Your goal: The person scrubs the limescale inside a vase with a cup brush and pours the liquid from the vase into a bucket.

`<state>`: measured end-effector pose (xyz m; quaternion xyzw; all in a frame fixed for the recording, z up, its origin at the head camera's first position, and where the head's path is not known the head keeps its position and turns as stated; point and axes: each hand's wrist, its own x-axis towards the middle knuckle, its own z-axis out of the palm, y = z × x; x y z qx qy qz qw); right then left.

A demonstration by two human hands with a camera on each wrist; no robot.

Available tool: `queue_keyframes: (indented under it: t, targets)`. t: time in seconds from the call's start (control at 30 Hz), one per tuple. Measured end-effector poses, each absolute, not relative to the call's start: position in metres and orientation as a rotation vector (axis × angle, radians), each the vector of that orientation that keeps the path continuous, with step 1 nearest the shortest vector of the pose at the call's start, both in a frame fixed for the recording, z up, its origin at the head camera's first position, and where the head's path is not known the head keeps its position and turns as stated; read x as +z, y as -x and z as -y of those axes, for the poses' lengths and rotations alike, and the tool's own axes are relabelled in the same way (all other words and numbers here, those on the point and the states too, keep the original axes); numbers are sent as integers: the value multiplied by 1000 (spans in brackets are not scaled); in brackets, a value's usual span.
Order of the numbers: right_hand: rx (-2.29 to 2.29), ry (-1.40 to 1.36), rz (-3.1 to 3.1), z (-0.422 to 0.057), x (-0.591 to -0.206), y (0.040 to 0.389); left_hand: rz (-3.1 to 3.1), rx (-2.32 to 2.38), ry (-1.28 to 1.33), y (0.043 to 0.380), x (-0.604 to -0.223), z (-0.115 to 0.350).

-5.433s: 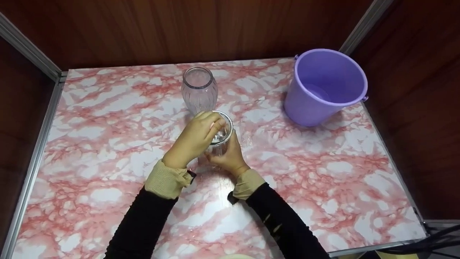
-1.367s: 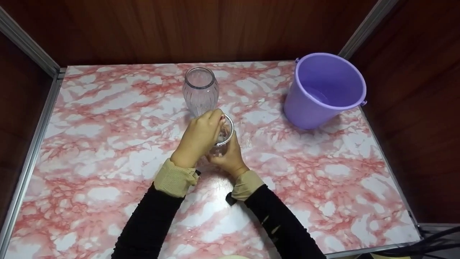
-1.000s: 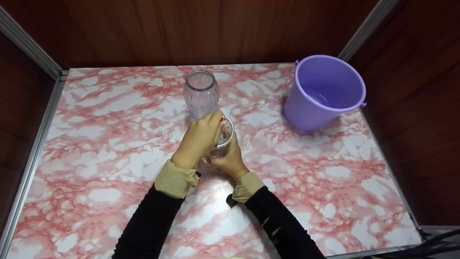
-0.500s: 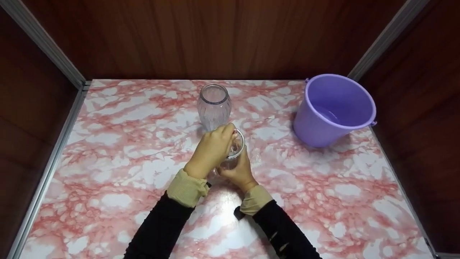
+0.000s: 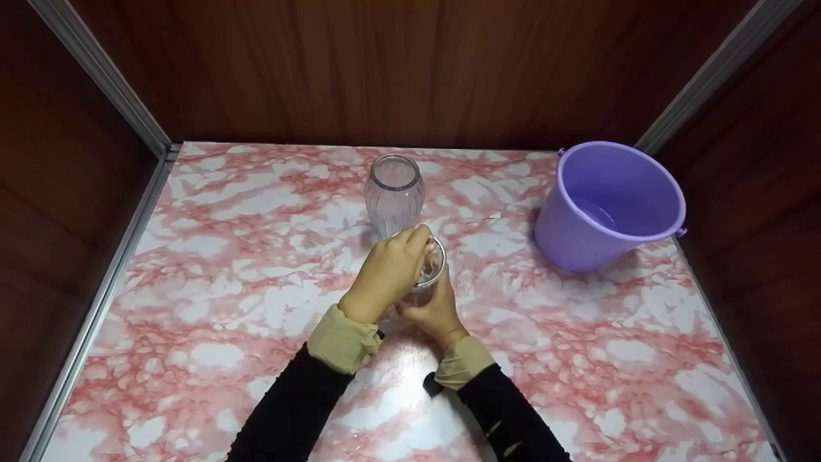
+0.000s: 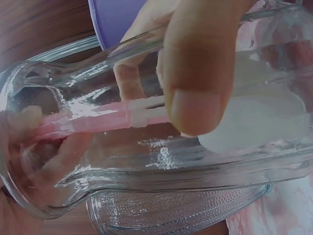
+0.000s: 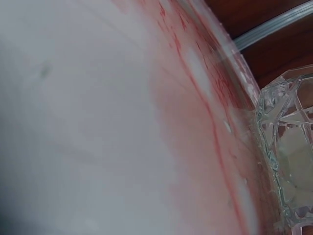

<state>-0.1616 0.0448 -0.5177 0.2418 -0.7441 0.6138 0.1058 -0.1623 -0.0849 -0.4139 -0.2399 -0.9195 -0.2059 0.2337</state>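
Note:
In the head view my left hand (image 5: 392,266) covers part of a clear glass vase's mouth (image 5: 440,269). The left wrist view shows its fingers (image 6: 22,122) at the mouth, pinching the pink handle (image 6: 93,120) of a sponge brush. The handle runs down inside the glass to the brush's white head (image 6: 259,122) near the base. My right hand (image 5: 439,311) grips the vase's side, thumb on the near side and fingers wrapped behind. In the right wrist view the faceted base (image 7: 288,147) shows at the right edge; the hand itself is hidden there.
A second ribbed glass vase (image 5: 396,199) stands upright just behind the hands. At the back right is a purple bucket (image 5: 577,240). The red-and-white marbled table (image 5: 211,308) is bounded by dark wood panels (image 5: 397,70) at the back and sides.
Compared with 5.4 s ago, my left hand has turned a little over the vase mouth. The head view has shifted, moving the scene down and right. My right hand keeps its grip.

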Motion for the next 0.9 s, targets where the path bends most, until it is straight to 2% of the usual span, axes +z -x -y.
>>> queue_keyframes:
  t: [0.4, 0.7, 0.9]
  targets:
    - [1753, -701, 2185, -44, -518, 162, 2487, -776, 731, 163, -415, 88]
    - [1783, -691, 2196, -47, -557, 179, 2515, -710, 724, 163, -413, 87]
    - [1839, -683, 2206, -46, -543, 173, 2558, -681, 685, 162, -410, 87]
